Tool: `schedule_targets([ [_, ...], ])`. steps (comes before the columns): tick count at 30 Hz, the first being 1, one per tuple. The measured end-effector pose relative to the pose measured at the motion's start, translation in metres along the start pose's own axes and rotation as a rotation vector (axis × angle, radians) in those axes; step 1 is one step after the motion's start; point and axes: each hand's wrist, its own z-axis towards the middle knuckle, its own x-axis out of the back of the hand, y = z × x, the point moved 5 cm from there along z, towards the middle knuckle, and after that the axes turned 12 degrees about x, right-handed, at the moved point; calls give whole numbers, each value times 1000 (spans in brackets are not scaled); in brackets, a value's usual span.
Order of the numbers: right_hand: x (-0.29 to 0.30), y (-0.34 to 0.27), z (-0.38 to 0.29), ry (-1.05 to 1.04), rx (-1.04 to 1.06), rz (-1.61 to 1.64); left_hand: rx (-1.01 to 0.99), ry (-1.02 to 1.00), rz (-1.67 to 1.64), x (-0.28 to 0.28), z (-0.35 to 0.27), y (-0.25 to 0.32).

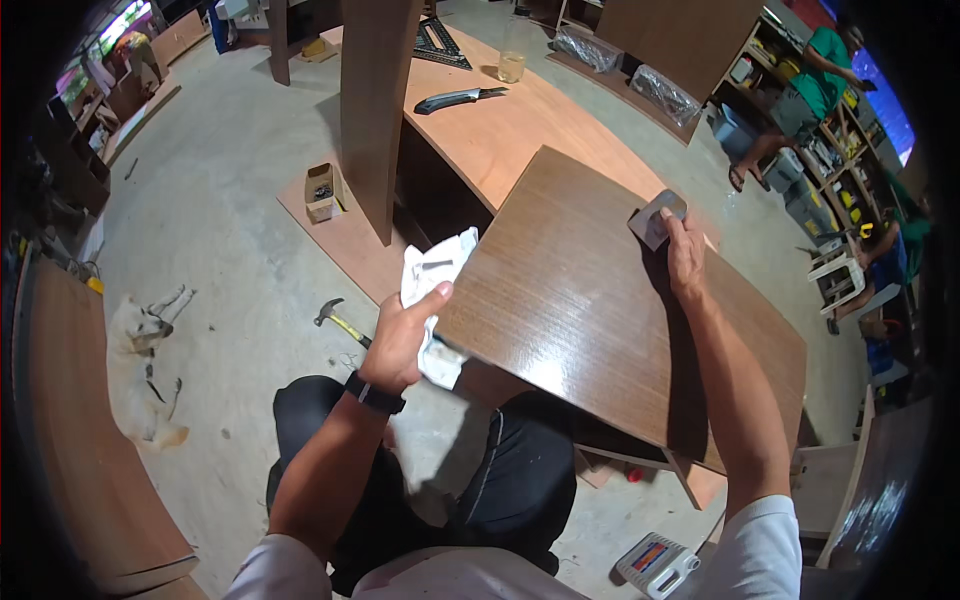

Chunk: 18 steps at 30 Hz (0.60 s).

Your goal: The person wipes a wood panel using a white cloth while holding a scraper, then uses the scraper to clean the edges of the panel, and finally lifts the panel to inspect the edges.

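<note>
A brown wood-grain panel (577,292) lies tilted before me, its near part over my right knee. Near its far right edge, my right hand (684,251) holds a thin, flat scraper-like plate (658,219) against the surface, thumb on top. My left hand (405,330) grips a crumpled white cloth (442,262) at the panel's left corner; whether its hidden fingers also touch the panel, I cannot tell. Beyond the panel, a utility knife (459,99) with its blade out, a black speed square (441,45) and a clear container of yellowish liquid (511,66) rest on a plywood surface (525,127).
An upright brown board (375,112) stands left of the plywood. A small box of dark hardware (324,193) and a claw hammer (341,322) are at the left. A dog (142,367) lies on the floor. A white jug (656,564) is low right. People (821,75) are at the right by shelves.
</note>
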Motion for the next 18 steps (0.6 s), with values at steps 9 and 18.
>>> schedule_targets([
  [9, -12, -47, -63, -112, -144, 283, 263, 103, 254, -3, -122, -39],
  [18, -10, -51, -78, -118, -145, 252, -195, 116, 718, -22, -133, -44],
])
